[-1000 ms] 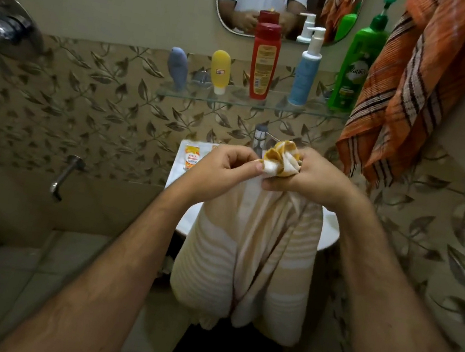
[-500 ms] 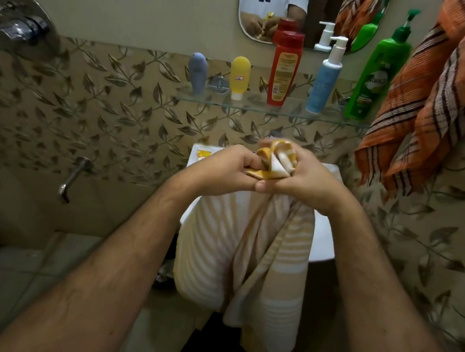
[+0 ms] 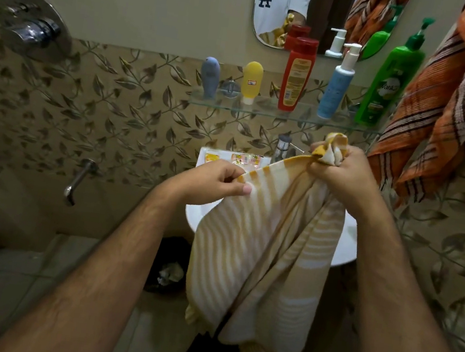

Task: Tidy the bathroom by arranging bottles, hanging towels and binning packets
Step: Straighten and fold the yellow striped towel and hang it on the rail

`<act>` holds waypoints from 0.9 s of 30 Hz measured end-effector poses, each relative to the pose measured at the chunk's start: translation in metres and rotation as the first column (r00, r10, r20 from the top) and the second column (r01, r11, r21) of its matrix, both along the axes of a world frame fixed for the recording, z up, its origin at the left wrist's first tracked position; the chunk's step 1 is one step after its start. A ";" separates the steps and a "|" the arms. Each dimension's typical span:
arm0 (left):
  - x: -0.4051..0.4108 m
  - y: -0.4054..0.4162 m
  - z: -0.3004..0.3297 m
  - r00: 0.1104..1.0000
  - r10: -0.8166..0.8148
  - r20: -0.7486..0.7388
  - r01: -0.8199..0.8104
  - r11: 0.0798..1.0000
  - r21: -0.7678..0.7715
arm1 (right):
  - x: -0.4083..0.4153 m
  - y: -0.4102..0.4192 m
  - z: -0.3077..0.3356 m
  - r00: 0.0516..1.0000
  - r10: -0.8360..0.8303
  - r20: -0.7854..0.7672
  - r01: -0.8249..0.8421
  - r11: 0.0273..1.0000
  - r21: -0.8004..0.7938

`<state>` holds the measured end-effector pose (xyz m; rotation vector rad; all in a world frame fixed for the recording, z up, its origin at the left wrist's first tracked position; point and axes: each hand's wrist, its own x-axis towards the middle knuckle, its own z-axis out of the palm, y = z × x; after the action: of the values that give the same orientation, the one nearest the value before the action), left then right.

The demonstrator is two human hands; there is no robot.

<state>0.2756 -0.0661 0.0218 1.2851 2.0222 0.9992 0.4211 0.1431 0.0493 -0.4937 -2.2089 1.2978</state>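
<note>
Head view: both hands hold the yellow-striped towel (image 3: 258,256) up over the sink (image 3: 346,245). Right hand (image 3: 344,175) clamps a bunched corner in its fist; left hand (image 3: 212,180) pinches the top hem, stretching that edge flat, likely so it drapes neatly when hung. Packets (image 3: 241,159) wait on the sink's back ledge, bottles (image 3: 296,73) stand lined along the glass shelf (image 3: 266,111).

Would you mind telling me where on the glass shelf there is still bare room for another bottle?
The glass shelf has a bare stretch between the red bottle and the blue pump bottle, and a narrower one between that and the green bottle. Its left end is crowded: the grey tube and yellow tube flank a metal mount.
</note>
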 end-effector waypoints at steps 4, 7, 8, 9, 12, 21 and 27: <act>0.012 0.009 0.013 0.999 0.039 0.002 -0.038 0.988 0.147 | -0.002 -0.013 -0.011 0.945 0.326 0.004 -0.316 0.919 -0.237; 0.018 0.021 0.021 0.991 -0.038 -0.128 0.054 0.991 0.125 | -0.008 -0.027 -0.023 0.881 0.472 0.041 -0.446 0.855 -0.266; 0.019 0.023 0.022 0.988 -0.052 -0.143 0.070 0.990 0.120 | -0.008 -0.029 -0.025 0.876 0.478 0.061 -0.452 0.858 -0.243; 0.018 0.023 0.022 0.989 -0.050 -0.136 0.067 0.990 0.123 | -0.007 -0.029 -0.025 0.877 0.475 0.073 -0.450 0.864 -0.225; 0.013 0.023 0.013 0.996 -0.035 -0.077 0.043 0.995 0.095 | 0.002 -0.015 -0.021 0.898 0.439 0.037 -0.419 0.877 -0.236; 0.014 0.035 0.006 0.988 0.153 0.004 -0.152 0.977 0.148 | 0.007 0.028 -0.017 0.977 -0.169 0.132 0.159 0.983 0.088; 0.034 0.078 0.035 0.940 -0.016 -0.341 -0.022 0.994 -0.108 | 0.004 0.023 -0.019 0.903 0.429 -0.031 -0.429 0.891 -0.153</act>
<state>0.3095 0.0122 0.0567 1.4769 2.3009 0.6875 0.4248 0.1658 0.0302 -0.0545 -2.3117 1.7044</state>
